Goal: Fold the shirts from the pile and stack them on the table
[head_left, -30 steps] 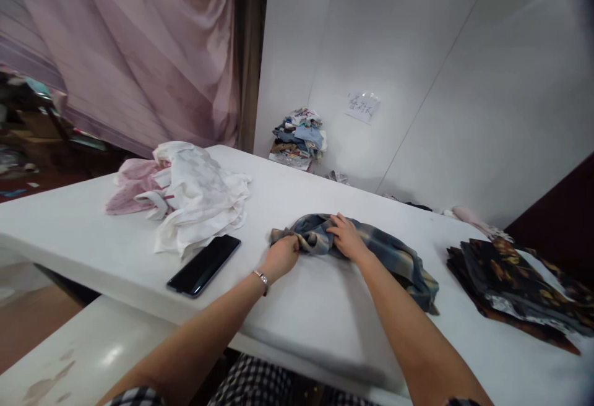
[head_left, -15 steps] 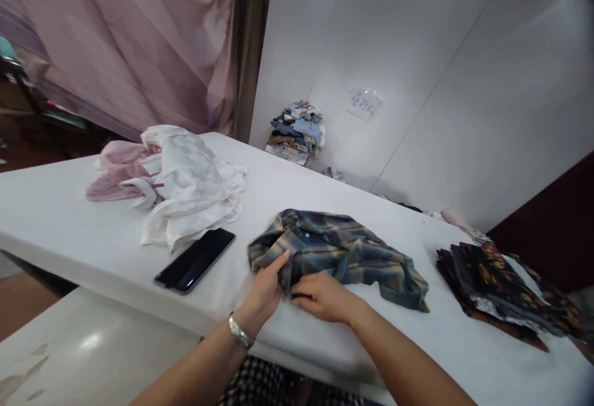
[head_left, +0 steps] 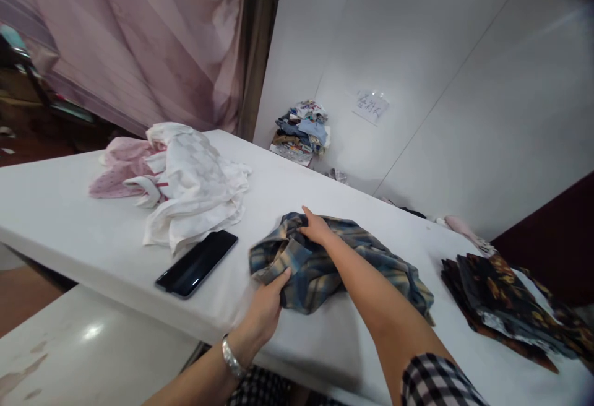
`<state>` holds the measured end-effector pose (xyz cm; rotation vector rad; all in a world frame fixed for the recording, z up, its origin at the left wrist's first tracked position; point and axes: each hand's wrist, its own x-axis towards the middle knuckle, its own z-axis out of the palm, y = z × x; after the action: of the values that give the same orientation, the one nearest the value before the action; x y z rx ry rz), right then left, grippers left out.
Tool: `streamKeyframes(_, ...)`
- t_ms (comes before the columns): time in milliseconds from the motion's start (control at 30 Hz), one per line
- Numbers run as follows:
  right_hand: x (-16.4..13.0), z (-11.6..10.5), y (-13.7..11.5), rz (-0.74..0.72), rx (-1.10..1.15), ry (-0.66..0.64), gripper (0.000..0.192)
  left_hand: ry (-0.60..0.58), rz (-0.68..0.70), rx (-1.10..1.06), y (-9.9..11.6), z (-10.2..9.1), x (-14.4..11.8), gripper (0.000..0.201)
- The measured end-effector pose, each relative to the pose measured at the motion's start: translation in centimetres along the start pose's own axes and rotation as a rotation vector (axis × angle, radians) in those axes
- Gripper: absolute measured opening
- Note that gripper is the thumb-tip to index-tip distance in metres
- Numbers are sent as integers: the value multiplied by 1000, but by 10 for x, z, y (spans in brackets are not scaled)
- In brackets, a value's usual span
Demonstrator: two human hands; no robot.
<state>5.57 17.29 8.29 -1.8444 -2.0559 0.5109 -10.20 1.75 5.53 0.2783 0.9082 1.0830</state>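
Plaid shirt (head_left: 325, 263) crumpled on white table (head_left: 93, 233); curtain (head_left: 139, 41) behind.

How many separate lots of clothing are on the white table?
3. A plaid shirt under both hands at the near edge; a white-and-pink heap at the left by the phone; a dark patterned stack at the right. More may lie beyond the frame.

A silver bracelet (head_left: 231, 359) circles one wrist; black-and-white checked sleeve (head_left: 434, 381) on the other.

One phone (head_left: 197, 263), one plaid shirt (head_left: 325, 263), two hands (head_left: 265, 306).
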Motion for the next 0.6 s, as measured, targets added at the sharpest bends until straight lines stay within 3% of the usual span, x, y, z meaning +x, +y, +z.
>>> streamKeyframes(133,19,-10,-3,43,84,56,11,-161,83,161,3,-5,-6,39)
streamKeyframes(267,27,-58,10,100,221,223,14,-353,136,352,2,-1,-6,40)
streamKeyframes(333,26,-89,18,129,297,304,14,-379,113,440,1,5,2,33)
streamKeyframes(400,19,-121,25,147,378,405,13,-374,79,507,4,13,15,27)
streamKeyframes(467,7,-152,32,154,449,532,13,-351,135,678,15,22,30,27)
streamKeyframes(533,-7,-180,38,149,493,655,13,-265,338,1046,37,33,45,31)
streamKeyframes(600,-21,-205,45,105,504,764,13,-68,619,1466,71,46,58,34)
